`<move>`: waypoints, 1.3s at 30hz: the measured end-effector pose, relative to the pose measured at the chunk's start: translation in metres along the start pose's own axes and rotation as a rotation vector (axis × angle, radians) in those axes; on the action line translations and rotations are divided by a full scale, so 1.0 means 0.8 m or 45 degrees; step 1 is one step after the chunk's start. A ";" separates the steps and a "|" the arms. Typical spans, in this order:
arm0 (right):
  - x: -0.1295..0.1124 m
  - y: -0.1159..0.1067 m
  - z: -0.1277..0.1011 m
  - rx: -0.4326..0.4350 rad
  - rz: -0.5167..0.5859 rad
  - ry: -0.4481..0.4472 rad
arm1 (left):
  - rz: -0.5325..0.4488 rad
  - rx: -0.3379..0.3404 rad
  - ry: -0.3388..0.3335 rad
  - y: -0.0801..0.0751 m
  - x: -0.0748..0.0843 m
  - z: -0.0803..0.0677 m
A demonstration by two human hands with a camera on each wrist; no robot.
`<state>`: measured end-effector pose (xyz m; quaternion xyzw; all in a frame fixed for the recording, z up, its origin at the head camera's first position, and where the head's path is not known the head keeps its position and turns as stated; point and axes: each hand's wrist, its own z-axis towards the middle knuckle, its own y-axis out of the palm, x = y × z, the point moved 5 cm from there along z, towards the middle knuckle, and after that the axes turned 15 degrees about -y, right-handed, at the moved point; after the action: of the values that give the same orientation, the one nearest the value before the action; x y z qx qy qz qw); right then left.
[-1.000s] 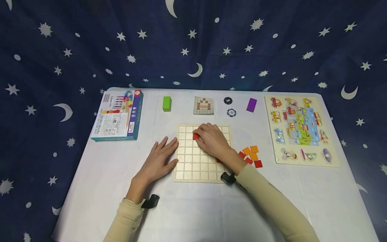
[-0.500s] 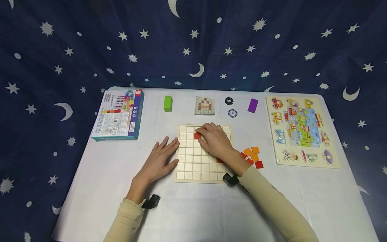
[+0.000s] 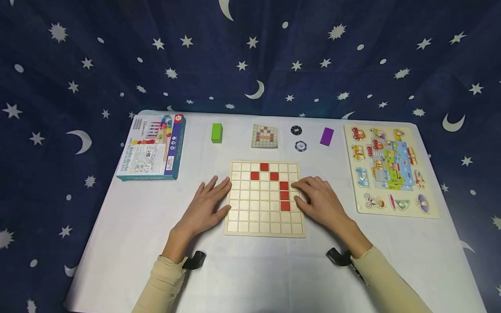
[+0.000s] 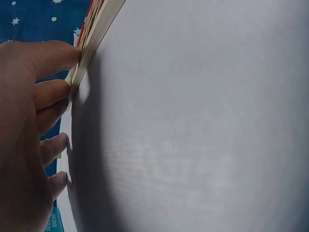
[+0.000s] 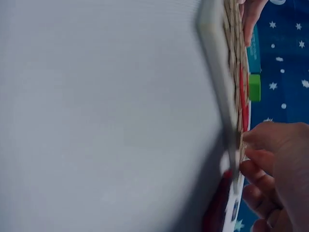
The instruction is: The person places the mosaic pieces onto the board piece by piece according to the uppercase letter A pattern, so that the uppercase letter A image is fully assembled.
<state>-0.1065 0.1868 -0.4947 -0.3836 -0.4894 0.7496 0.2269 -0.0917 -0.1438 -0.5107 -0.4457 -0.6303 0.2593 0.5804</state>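
A wooden grid board (image 3: 248, 216) lies in the middle of the table. Several red square tiles sit in its cells: one red tile (image 3: 264, 167) in the top row, two below it, and a column at the right. My left hand (image 3: 203, 208) lies flat with spread fingers, its fingertips touching the board's left edge. At the board's right edge is my right hand (image 3: 322, 202), fingers loosely bent, thumb and forefinger apart, with no tile showing between them. In the right wrist view a blurred dark red shape (image 5: 217, 203) lies below those fingers. The loose tiles are hidden under this hand.
Behind the board stand a green block (image 3: 216, 133), a pattern card (image 3: 264, 136), two poker chips (image 3: 296, 130) and a purple block (image 3: 326, 136). A toy box (image 3: 150, 148) is at the back left, a picture puzzle board (image 3: 391, 169) at the right.
My right hand has let go of a red tile in the board's second row and moved right and down to the board's right edge. My left hand stays in place.
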 end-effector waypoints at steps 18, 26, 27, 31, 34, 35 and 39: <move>0.012 -0.024 -0.057 0.043 -0.185 -0.015 | -0.007 -0.005 -0.002 0.001 -0.002 0.000; 0.012 -0.024 -0.052 -0.014 -0.123 -0.009 | -0.005 -0.006 0.001 0.002 -0.001 0.001; 0.013 -0.025 -0.052 -0.004 -0.120 -0.016 | -0.005 -0.006 0.002 0.002 -0.001 0.001; 0.015 -0.026 -0.049 0.046 -0.116 -0.045 | -0.001 -0.007 0.003 0.000 0.000 0.002; 0.012 -0.024 -0.040 0.072 -0.101 -0.057 | -0.001 -0.006 0.004 -0.001 0.001 0.002; 0.010 -0.023 -0.035 0.078 -0.093 -0.062 | -0.002 -0.004 0.004 -0.001 0.001 0.002; -0.005 -0.017 -0.010 0.074 -0.055 -0.082 | -0.005 -0.005 0.000 0.001 0.000 0.001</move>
<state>-0.0984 0.1942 -0.4828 -0.3417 -0.4827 0.7704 0.2382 -0.0923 -0.1438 -0.5115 -0.4456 -0.6317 0.2568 0.5801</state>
